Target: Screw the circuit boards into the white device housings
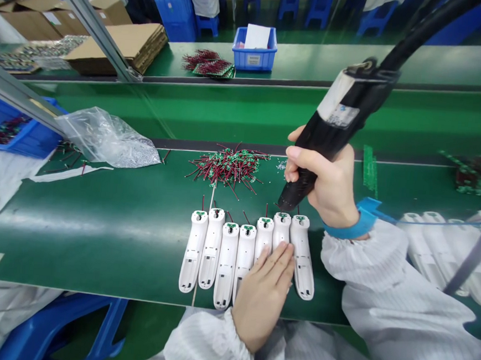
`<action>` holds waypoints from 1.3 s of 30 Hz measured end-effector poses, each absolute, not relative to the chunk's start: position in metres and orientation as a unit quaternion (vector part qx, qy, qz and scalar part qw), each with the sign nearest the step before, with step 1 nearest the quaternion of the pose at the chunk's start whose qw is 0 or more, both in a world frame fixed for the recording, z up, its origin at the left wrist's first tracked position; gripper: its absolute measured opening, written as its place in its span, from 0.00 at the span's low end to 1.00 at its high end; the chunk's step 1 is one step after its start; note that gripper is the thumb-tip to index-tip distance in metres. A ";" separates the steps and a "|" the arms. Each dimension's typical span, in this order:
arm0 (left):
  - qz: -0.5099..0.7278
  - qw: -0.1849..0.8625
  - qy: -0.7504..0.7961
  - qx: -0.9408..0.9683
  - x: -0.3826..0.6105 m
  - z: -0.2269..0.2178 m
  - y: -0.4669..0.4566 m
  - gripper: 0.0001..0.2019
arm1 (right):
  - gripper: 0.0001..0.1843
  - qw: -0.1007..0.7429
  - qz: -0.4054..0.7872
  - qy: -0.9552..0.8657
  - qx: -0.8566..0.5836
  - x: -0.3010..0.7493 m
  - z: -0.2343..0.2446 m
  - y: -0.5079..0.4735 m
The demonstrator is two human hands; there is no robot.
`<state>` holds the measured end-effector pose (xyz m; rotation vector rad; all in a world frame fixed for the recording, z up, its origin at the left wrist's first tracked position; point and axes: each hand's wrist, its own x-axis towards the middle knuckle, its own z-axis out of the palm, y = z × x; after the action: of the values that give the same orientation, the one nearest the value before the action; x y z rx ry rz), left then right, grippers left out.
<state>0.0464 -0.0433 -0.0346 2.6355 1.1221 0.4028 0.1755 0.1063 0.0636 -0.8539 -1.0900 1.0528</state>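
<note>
Several white plastic handle shells (227, 256) lie side by side on the green bench (95, 229), each with a small green circuit board at its top end. My left hand (265, 293) lies flat on the shells near the right of the row, fingers stretched out. My right hand (327, 181) is wrapped round a black electric screwdriver (332, 126) hanging from a black cable. Its tip points down at the top of the second shell from the right (281, 227). A blue wrist strap (356, 225) is on my right wrist.
A heap of small green boards with red wires (229, 165) lies behind the row. A crumpled clear bag (106, 139) and blue bin (7, 128) are at left. More white shells (447, 252) lie at right. A blue bin (254, 51) and cardboard (121, 46) sit beyond.
</note>
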 end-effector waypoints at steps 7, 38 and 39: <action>0.210 0.233 0.404 0.859 0.035 -0.013 -0.041 0.16 | 0.08 0.755 0.327 -0.443 -0.356 0.204 0.073 0.119; 0.375 0.238 0.579 0.683 0.006 0.006 -0.017 0.18 | 0.09 0.795 0.414 -0.334 -0.293 0.205 0.106 0.087; 0.392 0.274 0.560 0.677 0.013 0.011 -0.010 0.17 | 0.09 0.790 0.424 -0.333 -0.294 0.204 0.110 0.081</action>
<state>0.0126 -0.0102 0.0109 1.8198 1.5067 1.0534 0.2039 0.0810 0.1104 -0.6320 -0.7160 0.9134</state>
